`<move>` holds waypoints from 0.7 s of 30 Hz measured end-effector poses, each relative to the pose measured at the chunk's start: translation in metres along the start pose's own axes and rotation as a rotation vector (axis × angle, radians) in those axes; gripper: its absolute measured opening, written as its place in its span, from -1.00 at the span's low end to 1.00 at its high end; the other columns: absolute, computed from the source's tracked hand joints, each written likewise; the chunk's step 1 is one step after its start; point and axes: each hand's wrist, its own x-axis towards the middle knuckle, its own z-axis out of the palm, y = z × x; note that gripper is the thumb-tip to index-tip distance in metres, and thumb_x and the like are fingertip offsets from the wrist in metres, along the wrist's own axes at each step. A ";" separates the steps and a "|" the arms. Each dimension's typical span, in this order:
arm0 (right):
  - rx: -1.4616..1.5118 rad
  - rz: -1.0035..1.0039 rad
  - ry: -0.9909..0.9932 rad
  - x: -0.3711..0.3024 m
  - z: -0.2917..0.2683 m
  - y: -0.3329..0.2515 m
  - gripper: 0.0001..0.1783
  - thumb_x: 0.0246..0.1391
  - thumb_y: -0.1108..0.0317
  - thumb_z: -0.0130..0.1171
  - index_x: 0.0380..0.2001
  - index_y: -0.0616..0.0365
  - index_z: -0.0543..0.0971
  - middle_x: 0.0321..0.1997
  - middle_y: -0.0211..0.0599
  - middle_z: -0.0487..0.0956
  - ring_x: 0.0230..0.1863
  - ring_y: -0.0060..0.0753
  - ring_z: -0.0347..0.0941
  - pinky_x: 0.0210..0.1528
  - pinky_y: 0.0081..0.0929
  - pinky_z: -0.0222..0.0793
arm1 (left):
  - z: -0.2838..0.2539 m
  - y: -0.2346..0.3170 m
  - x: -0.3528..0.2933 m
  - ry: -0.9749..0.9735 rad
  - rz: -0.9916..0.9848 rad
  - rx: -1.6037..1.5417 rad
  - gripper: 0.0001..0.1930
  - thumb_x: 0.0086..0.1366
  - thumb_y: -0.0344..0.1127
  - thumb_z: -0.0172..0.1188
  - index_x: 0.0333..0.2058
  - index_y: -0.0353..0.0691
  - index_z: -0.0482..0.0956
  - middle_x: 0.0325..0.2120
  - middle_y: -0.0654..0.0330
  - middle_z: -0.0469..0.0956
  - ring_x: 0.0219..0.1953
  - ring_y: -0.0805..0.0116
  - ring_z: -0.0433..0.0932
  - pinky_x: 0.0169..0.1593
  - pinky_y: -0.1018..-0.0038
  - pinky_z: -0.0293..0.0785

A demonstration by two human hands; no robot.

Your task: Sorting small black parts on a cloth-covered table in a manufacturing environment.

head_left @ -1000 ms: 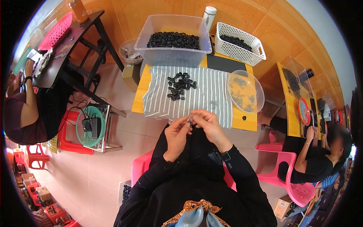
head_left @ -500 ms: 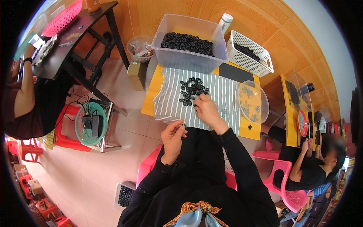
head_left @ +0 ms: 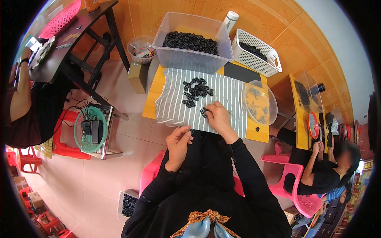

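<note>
Head view: left fingers (head_left: 185,129) pinch a dark piece (head_left: 192,131); right fingers (head_left: 211,107), at their two o'clock, touch black links (head_left: 203,112), grip unclear.

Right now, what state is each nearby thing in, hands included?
Left hand: pinching a small dark piece
Right hand: bent, at loose black pieces
Black heap: loose
Striped cloth: spread out
Clear bin: lidless, part-filled
White basket: lidless, part-filled
Round tray: lidless, small pieces scattered inside

Glossy parts (head_left: 194,91), probably plastic, matt cloth (head_left: 174,101), plastic tub (head_left: 190,61)
</note>
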 end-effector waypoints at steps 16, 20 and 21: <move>0.062 -0.076 0.124 -0.021 -0.006 0.013 -0.85 -0.17 0.56 0.11 -0.41 0.23 0.51 -0.48 -0.14 0.41 -0.40 -0.05 0.40 -0.36 -0.24 0.32 | -0.002 -0.007 -0.002 -0.007 -0.019 0.022 -0.78 0.15 -0.59 0.11 -0.20 -0.40 0.55 -0.42 0.15 0.55 -0.49 0.47 0.52 -0.47 0.65 0.41; 0.098 -0.023 0.105 -0.020 -0.010 0.007 -0.85 -0.19 0.56 0.10 -0.43 0.20 0.52 -0.43 -0.13 0.41 -0.32 -0.02 0.38 -0.30 -0.18 0.32 | -0.003 -0.007 -0.002 -0.022 -0.014 0.013 -0.78 0.15 -0.59 0.11 -0.20 -0.40 0.56 -0.41 0.15 0.56 -0.49 0.47 0.52 -0.47 0.65 0.41; 0.097 -0.100 0.138 -0.017 -0.009 0.003 -0.86 -0.19 0.55 0.11 -0.44 0.20 0.52 -0.44 -0.16 0.40 -0.34 -0.05 0.39 -0.32 -0.21 0.32 | -0.003 -0.007 -0.002 -0.026 -0.015 0.015 -0.78 0.15 -0.59 0.11 -0.20 -0.40 0.56 -0.41 0.15 0.56 -0.49 0.47 0.52 -0.47 0.65 0.41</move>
